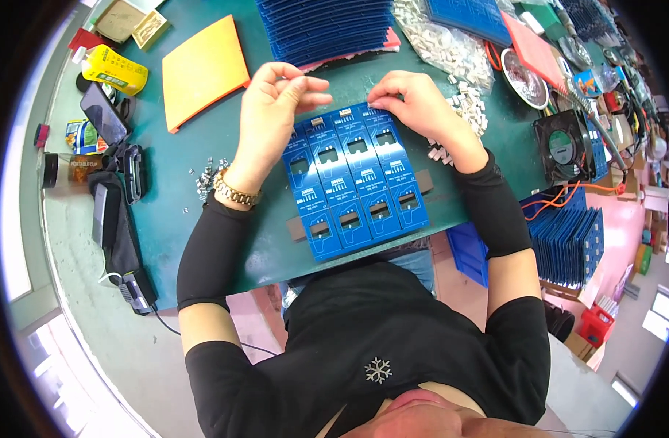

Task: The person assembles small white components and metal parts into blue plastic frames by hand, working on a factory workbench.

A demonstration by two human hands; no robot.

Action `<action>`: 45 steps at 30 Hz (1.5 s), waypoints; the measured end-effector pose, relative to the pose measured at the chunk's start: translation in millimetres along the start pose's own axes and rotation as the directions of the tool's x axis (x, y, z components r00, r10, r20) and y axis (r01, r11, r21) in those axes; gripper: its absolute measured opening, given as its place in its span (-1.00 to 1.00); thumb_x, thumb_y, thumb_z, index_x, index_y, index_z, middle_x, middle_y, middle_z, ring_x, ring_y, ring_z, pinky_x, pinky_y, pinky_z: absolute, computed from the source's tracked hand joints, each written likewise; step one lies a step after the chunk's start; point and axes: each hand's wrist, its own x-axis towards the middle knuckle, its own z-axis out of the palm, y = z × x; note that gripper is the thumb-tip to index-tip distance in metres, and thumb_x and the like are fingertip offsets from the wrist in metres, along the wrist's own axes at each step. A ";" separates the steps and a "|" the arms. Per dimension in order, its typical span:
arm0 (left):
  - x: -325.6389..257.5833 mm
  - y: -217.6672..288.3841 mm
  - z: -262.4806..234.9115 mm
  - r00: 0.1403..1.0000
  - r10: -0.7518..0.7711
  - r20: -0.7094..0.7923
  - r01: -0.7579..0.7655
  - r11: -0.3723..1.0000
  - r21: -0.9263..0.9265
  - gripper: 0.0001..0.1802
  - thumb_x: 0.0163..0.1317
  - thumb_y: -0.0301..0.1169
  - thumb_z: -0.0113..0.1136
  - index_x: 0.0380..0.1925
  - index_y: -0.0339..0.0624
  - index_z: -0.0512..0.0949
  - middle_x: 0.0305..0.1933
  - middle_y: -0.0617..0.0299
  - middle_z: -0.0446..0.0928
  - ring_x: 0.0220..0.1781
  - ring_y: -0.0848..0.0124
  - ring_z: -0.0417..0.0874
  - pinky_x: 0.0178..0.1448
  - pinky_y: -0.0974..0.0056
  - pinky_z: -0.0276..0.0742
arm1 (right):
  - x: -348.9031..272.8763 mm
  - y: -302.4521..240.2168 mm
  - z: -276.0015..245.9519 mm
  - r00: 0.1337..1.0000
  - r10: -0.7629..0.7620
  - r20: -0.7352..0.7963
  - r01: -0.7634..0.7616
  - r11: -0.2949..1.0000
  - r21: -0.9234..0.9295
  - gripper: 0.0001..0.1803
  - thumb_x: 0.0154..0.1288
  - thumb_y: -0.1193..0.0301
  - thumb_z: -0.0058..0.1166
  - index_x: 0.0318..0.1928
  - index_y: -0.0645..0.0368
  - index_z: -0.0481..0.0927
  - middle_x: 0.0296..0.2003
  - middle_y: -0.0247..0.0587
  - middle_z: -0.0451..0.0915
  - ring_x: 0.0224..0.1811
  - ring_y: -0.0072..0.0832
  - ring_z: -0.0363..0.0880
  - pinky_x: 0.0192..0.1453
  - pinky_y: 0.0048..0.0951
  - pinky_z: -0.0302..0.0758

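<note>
A blue circuit board panel (pixel 339 179) with rows of rectangular cut-outs lies in front of me on the green table. My right hand (pixel 415 102) is at its far right corner, thumb and forefinger pinched against the board's edge; whatever is between the fingertips is hidden. Above the far left corner is my left hand (pixel 280 98), thumb and fingers curled together, with no held part discernible. Small pale connectors, one of them this connector (pixel 345 113), sit along the far row. Loose white connectors (pixel 469 109) are heaped beside my right wrist; small metallic parts (pixel 209 179) lie by my left wrist.
Stacked blue boards (pixel 327 29) stand at the back, near an orange-yellow sheet (pixel 207 69). A bag of white connectors (pixel 447 44), a round bowl (pixel 524 79) and a black fan (pixel 564 146) are to the right. A yellow bottle (pixel 114 69) and phone (pixel 105 113) sit left.
</note>
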 end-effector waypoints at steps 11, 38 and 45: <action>-5.1 -3.5 -2.1 0.998 0.070 -0.001 -0.070 0.990 0.123 -0.85 0.28 -0.43 0.26 -0.21 -0.26 0.65 -0.25 0.26 0.67 -0.32 0.56 0.65 -0.20 0.48 0.55 | -3.6 -3.1 1.7 0.999 -0.041 0.006 0.041 0.999 -0.027 -0.90 0.16 0.54 0.21 -0.28 0.22 0.68 -0.36 -0.19 0.63 -0.28 -0.33 0.64 -0.17 -0.43 0.54; -5.9 -19.4 9.1 0.956 0.154 0.248 -0.288 0.644 0.709 -0.86 0.15 -0.39 0.28 -0.38 -0.24 0.67 -0.10 0.17 0.64 -0.01 0.28 0.62 0.11 0.23 0.49 | -8.7 14.2 -38.7 0.948 0.319 -0.013 -0.317 0.939 -0.129 -0.75 0.12 0.43 0.31 -0.18 0.24 0.68 -0.59 -0.37 0.53 -0.54 -0.62 0.44 -0.42 -0.50 0.40; -4.7 -19.0 7.7 0.960 0.117 0.254 -0.270 0.617 0.739 -0.87 0.15 -0.41 0.29 -0.37 -0.25 0.67 -0.09 0.20 0.65 -0.03 0.34 0.63 0.11 0.29 0.49 | -7.6 15.9 -33.8 0.958 0.287 -0.001 -0.286 0.955 -0.081 -0.83 0.13 0.51 0.28 -0.23 0.22 0.70 -0.61 -0.38 0.51 -0.55 -0.64 0.43 -0.42 -0.51 0.38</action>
